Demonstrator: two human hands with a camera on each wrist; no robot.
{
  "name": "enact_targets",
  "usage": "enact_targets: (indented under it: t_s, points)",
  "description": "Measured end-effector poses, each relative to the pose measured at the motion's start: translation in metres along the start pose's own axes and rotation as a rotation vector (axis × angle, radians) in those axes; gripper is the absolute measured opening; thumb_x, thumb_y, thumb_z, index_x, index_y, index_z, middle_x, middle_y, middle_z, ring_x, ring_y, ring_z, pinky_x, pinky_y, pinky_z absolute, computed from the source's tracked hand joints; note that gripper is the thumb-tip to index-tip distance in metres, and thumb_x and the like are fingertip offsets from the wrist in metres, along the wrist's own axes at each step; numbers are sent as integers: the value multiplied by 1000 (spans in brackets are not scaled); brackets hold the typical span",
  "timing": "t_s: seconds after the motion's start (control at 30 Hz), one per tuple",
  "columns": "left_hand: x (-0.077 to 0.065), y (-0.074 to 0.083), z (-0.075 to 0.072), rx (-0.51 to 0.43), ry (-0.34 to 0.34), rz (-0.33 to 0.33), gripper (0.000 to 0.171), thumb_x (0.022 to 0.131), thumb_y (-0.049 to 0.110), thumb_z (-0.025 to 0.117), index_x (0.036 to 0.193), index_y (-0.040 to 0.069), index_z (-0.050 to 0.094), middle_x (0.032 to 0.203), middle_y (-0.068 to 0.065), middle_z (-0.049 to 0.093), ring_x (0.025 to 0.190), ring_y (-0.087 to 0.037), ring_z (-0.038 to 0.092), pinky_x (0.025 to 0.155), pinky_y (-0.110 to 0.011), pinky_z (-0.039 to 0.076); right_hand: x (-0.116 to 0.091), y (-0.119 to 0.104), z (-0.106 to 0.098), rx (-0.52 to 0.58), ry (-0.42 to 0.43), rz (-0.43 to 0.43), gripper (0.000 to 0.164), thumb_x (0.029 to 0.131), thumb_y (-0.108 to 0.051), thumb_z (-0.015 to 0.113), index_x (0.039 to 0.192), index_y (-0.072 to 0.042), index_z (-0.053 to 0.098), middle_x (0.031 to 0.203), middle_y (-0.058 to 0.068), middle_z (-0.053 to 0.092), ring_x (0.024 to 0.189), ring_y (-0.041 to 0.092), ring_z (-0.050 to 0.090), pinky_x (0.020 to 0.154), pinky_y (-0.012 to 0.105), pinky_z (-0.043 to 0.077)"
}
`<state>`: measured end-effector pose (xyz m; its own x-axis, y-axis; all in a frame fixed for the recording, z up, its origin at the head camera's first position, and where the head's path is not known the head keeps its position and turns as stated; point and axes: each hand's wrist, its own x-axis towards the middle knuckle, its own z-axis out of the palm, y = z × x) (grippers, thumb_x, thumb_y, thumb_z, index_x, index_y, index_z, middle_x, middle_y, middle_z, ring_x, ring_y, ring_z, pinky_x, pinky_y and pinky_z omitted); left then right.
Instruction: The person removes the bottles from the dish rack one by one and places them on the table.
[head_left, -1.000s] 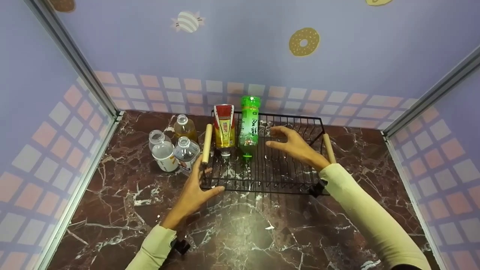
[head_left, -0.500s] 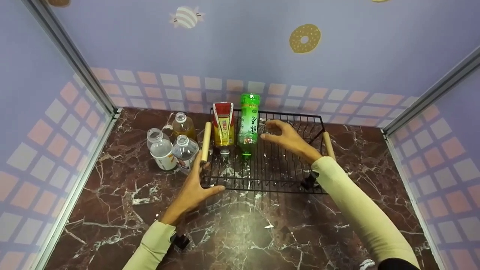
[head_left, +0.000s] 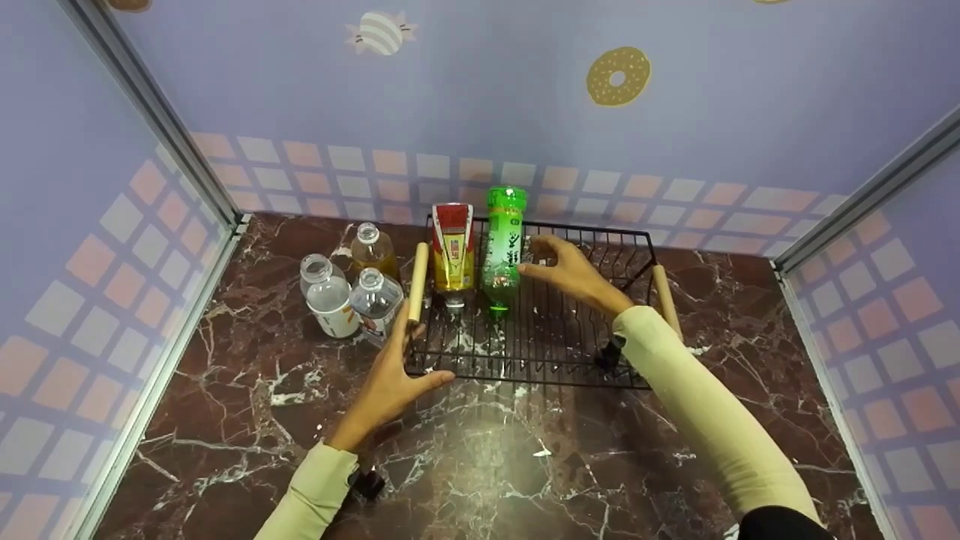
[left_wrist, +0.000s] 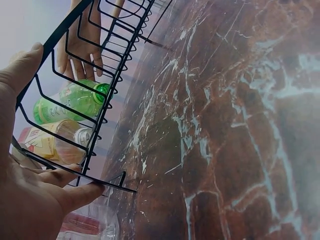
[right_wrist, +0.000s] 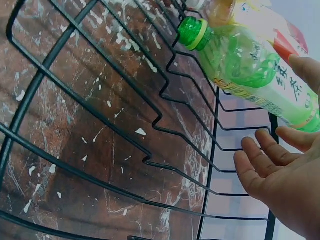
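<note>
My left hand (head_left: 390, 382) rests against the front left corner of a black wire rack (head_left: 555, 369), thumb stretched along the front wire and fingers against its left end. My right hand (head_left: 574, 274) is over the rack, beside a green tea bottle (head_left: 504, 247). Its thumb reaches the bottle's side in the head view; in the right wrist view the other fingers are spread apart from it. The green bottle (right_wrist: 250, 70) leans in the rack, base raised at the back and cap toward me. A bottle with a red and yellow label (head_left: 453, 255) leans likewise to its left.
Left of the rack stand a clear bottle with a white label (head_left: 328, 300), another clear bottle (head_left: 376, 296) and a bottle of amber liquid (head_left: 373, 251). Wooden handles (head_left: 420, 281) top both rack ends. The rack stands on a dark marbled surface (head_left: 480, 457) between walls.
My right hand has moved left, closing in on the green bottle's side. The left hand has stayed at the rack's corner, and both bottles keep their places in the rack.
</note>
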<state>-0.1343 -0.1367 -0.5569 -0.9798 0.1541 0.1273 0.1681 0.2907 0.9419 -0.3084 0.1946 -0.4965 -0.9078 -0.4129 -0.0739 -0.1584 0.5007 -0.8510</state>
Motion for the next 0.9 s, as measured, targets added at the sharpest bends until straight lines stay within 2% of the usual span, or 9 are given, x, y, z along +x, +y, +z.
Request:
enact_targets:
  t_s: [0.13, 0.3, 0.5, 0.67, 0.8, 0.9]
  points:
    - [1, -2, 1, -4, -2, 0, 138, 81, 28, 101, 178, 12, 4, 179, -27, 20, 154, -39, 49, 131, -59, 32, 5, 1, 3, -30, 6, 1, 89, 100, -46, 80, 165, 1, 42, 159, 23, 54, 143, 41, 55, 122, 59, 47]
    - [0, -1, 0, -31, -4, -9, 138, 81, 27, 101, 179, 14, 4, 179, -26, 19, 154, -39, 49, 130, -57, 34, 10, -3, 8, -97, -7, 21, 95, 100, -48, 80, 168, 2, 36, 169, 26, 43, 154, 43, 44, 129, 61, 37]
    - [-2, 0, -3, -44, 9, -11, 137, 81, 24, 101, 179, 16, 5, 178, -27, 21, 154, -40, 49, 130, -55, 36, 17, -10, 17, -113, -22, 49, 97, 98, -53, 80, 163, 6, 41, 164, 29, 48, 150, 45, 49, 126, 61, 42]
    - [-3, 0, -2, -44, 2, -35, 138, 81, 27, 101, 179, 18, 4, 178, -27, 22, 154, -39, 48, 129, -57, 35, 20, -12, 23, -114, -44, 92, 105, 97, -56, 80, 167, 8, 33, 173, 31, 35, 158, 47, 38, 131, 62, 34]
    - [-3, 0, -1, -37, -2, -45, 138, 81, 29, 101, 179, 18, 4, 179, -26, 20, 154, -40, 48, 130, -59, 33, 21, -12, 24, -119, -49, 78, 101, 98, -53, 80, 165, 10, 36, 167, 32, 43, 153, 47, 46, 128, 61, 40]
    - [-2, 0, -2, -25, -3, -45, 138, 81, 31, 101, 179, 17, 5, 179, -26, 21, 154, -39, 48, 131, -62, 29, 19, -16, 24, -73, -44, 86, 102, 97, -52, 82, 165, 10, 37, 157, 31, 54, 143, 44, 55, 123, 58, 47]
